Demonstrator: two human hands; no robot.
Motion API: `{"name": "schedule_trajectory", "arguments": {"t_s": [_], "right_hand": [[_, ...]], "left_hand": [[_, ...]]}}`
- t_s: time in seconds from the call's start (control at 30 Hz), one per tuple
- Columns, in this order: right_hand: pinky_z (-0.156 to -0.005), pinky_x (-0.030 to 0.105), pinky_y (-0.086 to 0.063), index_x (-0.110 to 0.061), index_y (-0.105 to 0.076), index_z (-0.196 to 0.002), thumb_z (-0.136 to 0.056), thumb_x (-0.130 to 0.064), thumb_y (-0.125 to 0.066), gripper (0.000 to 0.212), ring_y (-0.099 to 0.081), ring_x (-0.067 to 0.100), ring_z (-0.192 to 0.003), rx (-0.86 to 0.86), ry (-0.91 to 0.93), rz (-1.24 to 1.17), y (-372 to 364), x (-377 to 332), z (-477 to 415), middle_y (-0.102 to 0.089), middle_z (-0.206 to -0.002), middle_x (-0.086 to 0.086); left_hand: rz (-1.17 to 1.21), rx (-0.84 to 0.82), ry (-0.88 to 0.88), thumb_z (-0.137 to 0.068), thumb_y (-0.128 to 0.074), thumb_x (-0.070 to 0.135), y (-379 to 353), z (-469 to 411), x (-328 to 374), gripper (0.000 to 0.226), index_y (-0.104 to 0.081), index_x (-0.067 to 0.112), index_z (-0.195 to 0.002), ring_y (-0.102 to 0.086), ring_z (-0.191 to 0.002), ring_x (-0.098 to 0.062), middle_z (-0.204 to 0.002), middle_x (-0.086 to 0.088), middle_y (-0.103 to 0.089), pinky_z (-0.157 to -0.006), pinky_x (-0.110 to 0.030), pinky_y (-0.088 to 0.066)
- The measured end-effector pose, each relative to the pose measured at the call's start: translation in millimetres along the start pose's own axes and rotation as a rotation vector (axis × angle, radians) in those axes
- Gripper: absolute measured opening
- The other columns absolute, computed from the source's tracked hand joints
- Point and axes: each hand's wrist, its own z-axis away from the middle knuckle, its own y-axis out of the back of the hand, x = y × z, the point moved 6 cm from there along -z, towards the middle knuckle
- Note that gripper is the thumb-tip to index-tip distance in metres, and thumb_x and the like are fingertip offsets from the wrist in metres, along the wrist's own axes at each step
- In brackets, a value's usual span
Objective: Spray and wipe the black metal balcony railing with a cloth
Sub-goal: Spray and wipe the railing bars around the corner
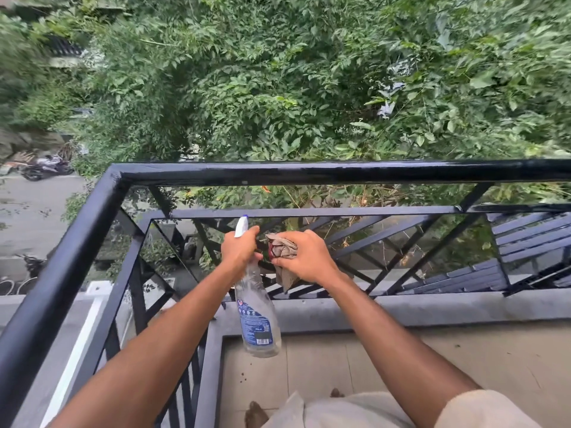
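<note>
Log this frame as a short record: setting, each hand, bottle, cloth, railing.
setting: balcony corner, trees beyond
left hand: grips the spray bottle at its neck
spray bottle: clear, blue label, white nozzle up, body hanging down
right hand: holds the bunched cloth
cloth: grey-brown, beside the nozzle, in front of the lower bars; contact with them unclear
railing: black metal, glossy top rail, both hands below it
</note>
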Motion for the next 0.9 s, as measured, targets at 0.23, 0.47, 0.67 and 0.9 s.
{"name": "schedule_trajectory", "arguments": {"t_s": [0.23,0.47,0.67,0.9], "right_hand": [[-0.086,0.032,-0.042,-0.026,-0.068,-0.13,-0.077,-0.039,-0.086,0.057,-0.053,0.021,-0.101,-0.022,0.005,0.008,25.3,37.6,-5.1,-0.073,-0.116,-0.002],[-0.09,0.034,-0.046,-0.026,-0.07,-0.127,-0.075,-0.038,-0.087,0.057,-0.059,0.024,-0.104,-0.001,0.016,-0.035,45.9,67.9,-6.9,-0.073,-0.114,0.002],[-0.09,0.037,-0.049,-0.029,-0.071,-0.125,-0.073,-0.04,-0.087,0.056,-0.06,0.022,-0.101,-0.014,0.004,-0.077,58.4,93.6,-3.2,-0.075,-0.111,-0.003],[-0.08,0.029,-0.044,-0.031,-0.073,-0.122,-0.074,-0.035,-0.087,0.05,-0.058,0.02,-0.1,0.01,-0.006,-0.094,72.4,117.8,6.8,-0.075,-0.111,-0.005]], "left_hand": [[0.042,0.067,0.021,-0.099,-0.068,0.024,-33.9,8.9,2.8,0.025,-0.061,0.001,-0.106,-0.052,-0.045,-0.012,-0.073,-0.004,-0.059,-0.045,-0.026,-0.045],[0.047,0.054,0.026,-0.096,-0.072,0.028,-69.6,17.4,0.1,0.036,-0.067,-0.005,-0.11,-0.058,-0.05,-0.012,-0.076,-0.005,-0.067,-0.044,-0.025,-0.046],[-0.024,0.192,0.012,-0.098,-0.069,0.027,-91.7,27.6,-2.6,0.026,-0.064,0.002,-0.105,-0.055,-0.046,-0.012,-0.076,-0.004,-0.064,-0.045,-0.025,-0.046],[-0.022,0.136,-0.003,-0.097,-0.07,0.027,-122.4,35.3,-2.9,0.026,-0.066,0.001,-0.099,-0.058,-0.051,-0.018,-0.078,-0.008,-0.067,-0.05,-0.031,-0.048]]}}
